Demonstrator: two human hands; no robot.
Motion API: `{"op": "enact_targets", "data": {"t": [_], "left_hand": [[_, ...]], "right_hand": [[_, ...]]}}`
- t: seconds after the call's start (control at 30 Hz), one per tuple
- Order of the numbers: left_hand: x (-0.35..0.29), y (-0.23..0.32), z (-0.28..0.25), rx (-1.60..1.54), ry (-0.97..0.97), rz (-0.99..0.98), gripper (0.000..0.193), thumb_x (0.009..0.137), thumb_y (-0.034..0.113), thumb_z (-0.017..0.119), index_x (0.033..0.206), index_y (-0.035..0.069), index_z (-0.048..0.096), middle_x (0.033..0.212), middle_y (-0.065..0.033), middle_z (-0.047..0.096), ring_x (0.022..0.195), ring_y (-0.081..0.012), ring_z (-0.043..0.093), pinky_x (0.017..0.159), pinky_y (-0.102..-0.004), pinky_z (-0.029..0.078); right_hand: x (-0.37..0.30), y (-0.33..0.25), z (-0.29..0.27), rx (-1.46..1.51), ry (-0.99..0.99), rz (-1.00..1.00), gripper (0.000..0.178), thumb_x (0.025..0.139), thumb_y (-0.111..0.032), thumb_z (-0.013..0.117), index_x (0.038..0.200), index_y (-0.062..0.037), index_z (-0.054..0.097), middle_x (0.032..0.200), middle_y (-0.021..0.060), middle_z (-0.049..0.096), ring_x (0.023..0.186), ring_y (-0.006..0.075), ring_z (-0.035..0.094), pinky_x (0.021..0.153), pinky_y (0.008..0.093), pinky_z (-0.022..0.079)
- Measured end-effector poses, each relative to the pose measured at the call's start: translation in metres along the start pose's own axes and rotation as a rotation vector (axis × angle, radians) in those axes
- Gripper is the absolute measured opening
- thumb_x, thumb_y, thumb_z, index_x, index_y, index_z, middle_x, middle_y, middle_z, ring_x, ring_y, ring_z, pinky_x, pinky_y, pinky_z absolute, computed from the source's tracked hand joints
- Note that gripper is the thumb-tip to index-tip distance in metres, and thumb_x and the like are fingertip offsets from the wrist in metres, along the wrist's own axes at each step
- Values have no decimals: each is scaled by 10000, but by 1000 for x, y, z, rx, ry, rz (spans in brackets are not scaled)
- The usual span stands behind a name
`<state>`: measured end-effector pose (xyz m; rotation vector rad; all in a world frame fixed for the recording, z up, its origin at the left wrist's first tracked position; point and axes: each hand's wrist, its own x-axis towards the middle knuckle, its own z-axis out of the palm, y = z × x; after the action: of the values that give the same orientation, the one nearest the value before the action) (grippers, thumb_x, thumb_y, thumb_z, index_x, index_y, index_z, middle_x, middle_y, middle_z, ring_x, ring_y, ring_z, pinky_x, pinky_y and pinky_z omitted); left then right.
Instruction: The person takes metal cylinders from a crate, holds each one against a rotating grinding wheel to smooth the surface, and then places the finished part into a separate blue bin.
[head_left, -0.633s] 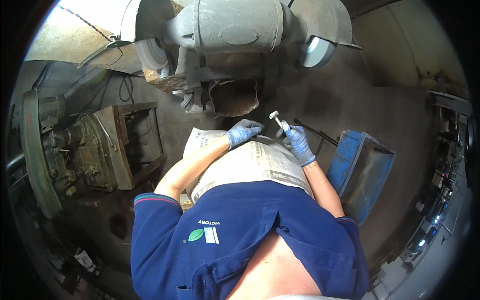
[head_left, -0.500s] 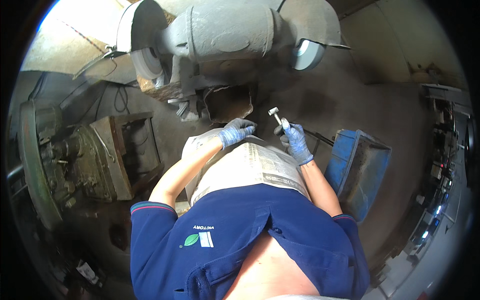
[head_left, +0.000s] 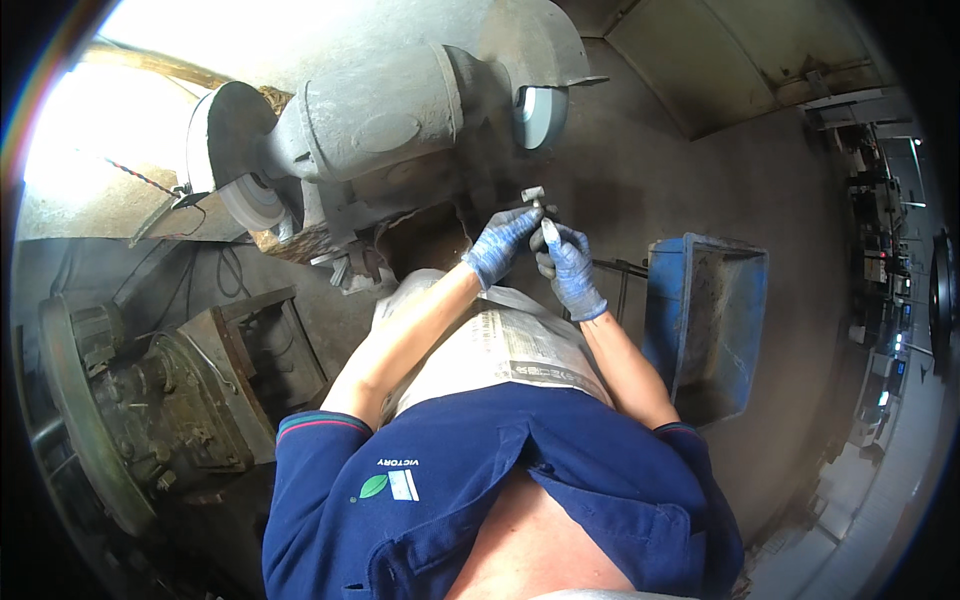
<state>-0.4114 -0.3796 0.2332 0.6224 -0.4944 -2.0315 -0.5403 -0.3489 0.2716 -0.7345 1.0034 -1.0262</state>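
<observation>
Two-handed handling—right blue-gloved hand clamped on silvery T-shaped metal part; left blue-gloved hand alongside, closure indeterminable—steadiness likely needed.

Lettering on shirt (leaf logo), print on newspaper

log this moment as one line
left hand: at T-shaped metal part; right hand: gripping same part; two-wheel grinder: beyond hands; blue bin: right of hands

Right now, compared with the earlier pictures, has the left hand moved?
Yes: judged against the bin, the left hand has moved right, narrowing the gap between them.
</observation>
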Motion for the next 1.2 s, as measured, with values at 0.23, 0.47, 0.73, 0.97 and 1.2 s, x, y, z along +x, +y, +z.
{"op": "enact_targets", "data": {"t": [0.23,0.47,0.73,0.97,1.2], "left_hand": [[27,14,20,-106,22,-31,357,914,230,521,1157,-32,520,670,-29,555,655,-157,584,630,-294,508],[56,2,3,-139,36,54,345,915,242,524,1131,-25,549,916,-96,641,840,-172,619,798,-287,493],[59,0,13,-297,-74,85,357,951,282,446,1135,-13,527,983,-139,613,880,-205,599,798,-308,497],[65,-3,6,-303,-53,82,369,955,290,435,1147,-13,519,991,-126,608,891,-199,590,813,-300,488],[68,-1,6,-238,-8,99,349,958,267,433,1140,-18,520,986,-122,608,888,-202,586,816,-303,485]], "right_hand": [[28,-18,-8,-97,-10,-49,232,892,-276,578,772,-78,591,672,-37,513,479,13,393,393,165,306],[46,-28,-11,-73,2,35,202,853,-211,630,709,-75,593,560,-71,451,451,15,392,394,187,289],[61,-9,-13,-661,87,-467,111,795,-114,632,763,-22,580,632,59,562,599,94,492,574,270,424],[61,-20,-8,-724,90,-403,127,792,-130,624,739,-24,576,619,72,566,561,136,506,559,292,429],[67,-9,-10,-693,109,-449,111,765,-129,625,745,-27,585,630,87,576,570,168,524,570,306,435]]}}
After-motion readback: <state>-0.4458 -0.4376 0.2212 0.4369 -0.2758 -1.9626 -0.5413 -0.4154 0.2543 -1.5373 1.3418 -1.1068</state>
